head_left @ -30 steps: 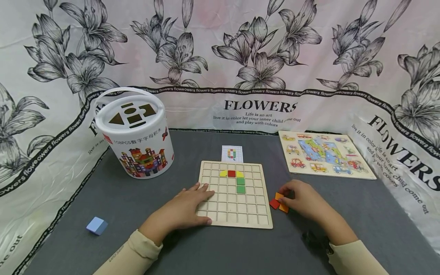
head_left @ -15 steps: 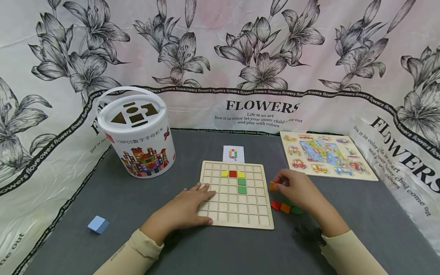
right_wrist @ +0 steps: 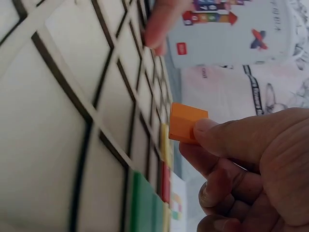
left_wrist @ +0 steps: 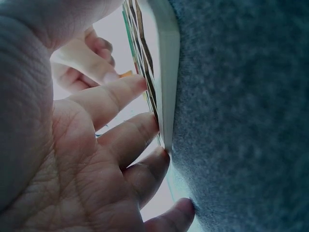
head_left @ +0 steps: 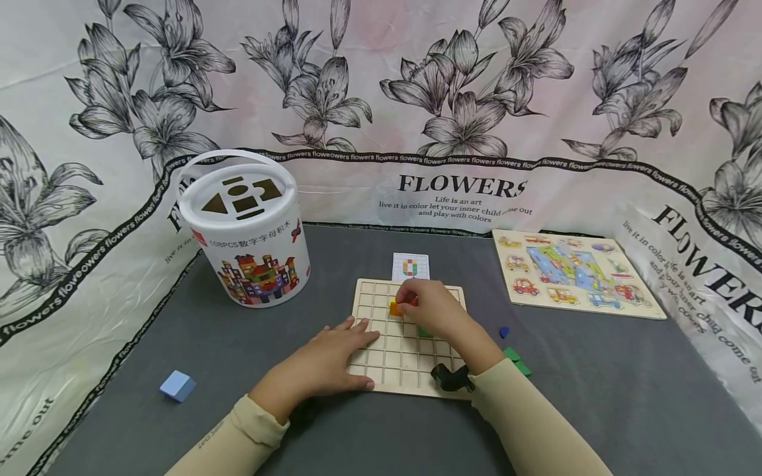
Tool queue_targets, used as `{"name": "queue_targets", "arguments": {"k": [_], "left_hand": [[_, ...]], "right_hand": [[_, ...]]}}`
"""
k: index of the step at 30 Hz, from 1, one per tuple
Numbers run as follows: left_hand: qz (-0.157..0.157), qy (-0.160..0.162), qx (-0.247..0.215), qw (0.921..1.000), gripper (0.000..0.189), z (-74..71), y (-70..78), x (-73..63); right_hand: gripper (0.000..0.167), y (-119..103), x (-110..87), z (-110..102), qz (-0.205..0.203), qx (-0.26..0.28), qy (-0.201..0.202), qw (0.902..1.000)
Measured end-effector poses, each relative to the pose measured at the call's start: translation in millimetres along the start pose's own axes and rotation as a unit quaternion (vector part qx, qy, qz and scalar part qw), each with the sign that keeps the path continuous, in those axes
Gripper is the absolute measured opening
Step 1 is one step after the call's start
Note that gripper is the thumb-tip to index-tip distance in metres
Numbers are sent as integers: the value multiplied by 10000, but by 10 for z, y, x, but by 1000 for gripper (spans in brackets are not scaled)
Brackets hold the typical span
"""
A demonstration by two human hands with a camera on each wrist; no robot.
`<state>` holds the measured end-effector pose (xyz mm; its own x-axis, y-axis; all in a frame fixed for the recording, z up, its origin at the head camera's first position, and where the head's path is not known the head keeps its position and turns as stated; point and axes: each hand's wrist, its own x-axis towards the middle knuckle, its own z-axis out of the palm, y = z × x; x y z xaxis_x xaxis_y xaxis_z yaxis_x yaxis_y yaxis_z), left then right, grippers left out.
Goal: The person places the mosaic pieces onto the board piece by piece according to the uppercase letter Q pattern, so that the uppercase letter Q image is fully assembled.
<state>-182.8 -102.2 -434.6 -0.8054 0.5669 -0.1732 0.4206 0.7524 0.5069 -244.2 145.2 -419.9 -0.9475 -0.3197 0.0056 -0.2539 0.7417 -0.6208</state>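
Note:
A square orange tile (right_wrist: pixel 186 121) is pinched between the thumb and fingertips of my right hand (head_left: pixel 437 311), over the upper part of the wooden grid board (head_left: pixel 389 370). My left hand (head_left: pixel 318 367) lies with fingers spread on the board's left edge; in the left wrist view its fingertips touch the board's side. In the right wrist view a green tile (right_wrist: pixel 140 203), a red tile (right_wrist: pixel 166 181) and yellow tiles (right_wrist: pixel 165 145) sit in the grid. From the head view, my right hand covers most of these.
Behind the board lies a small pattern card (head_left: pixel 411 264). Green tiles (head_left: pixel 516 361) and a small blue piece (head_left: pixel 504 332) lie to its right, partly behind the right sleeve. A white bucket (head_left: pixel 256 264) stands back left, a picture puzzle (head_left: pixel 577 274) back right, a blue block (head_left: pixel 177 386) front left.
My right hand has picked an orange tile from the pile right of the board and carried it left over the grid. The left hand stays on the board's edge. The head view has shifted slightly.

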Motion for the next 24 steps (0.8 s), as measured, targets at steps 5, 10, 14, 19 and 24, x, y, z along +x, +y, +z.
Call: {"name": "queue_targets", "arguments": {"k": [5, 10, 14, 19, 24], "left_hand": [[-13, 12, 17, 10000, 81, -4, 13, 0], [-29, 11, -47, 10000, 81, -15, 30, -15], [-38, 3, -63, 10000, 82, -17, 31, -21], [-48, -14, -50, 10000, 82, -11, 25, -15], [-54, -14, -47, 10000, 82, -14, 28, -14]], "right_hand": [[5, 9, 66, 78, 25, -35, 25, 10000], [5, 30, 70, 92, 52, -46, 24, 10000], [6, 35, 64, 90, 34, -52, -79, 9999], [5, 41, 72, 98, 12, -138, -155, 9998], [1, 51, 93, 125, -67, -208, -194, 9996]]}}
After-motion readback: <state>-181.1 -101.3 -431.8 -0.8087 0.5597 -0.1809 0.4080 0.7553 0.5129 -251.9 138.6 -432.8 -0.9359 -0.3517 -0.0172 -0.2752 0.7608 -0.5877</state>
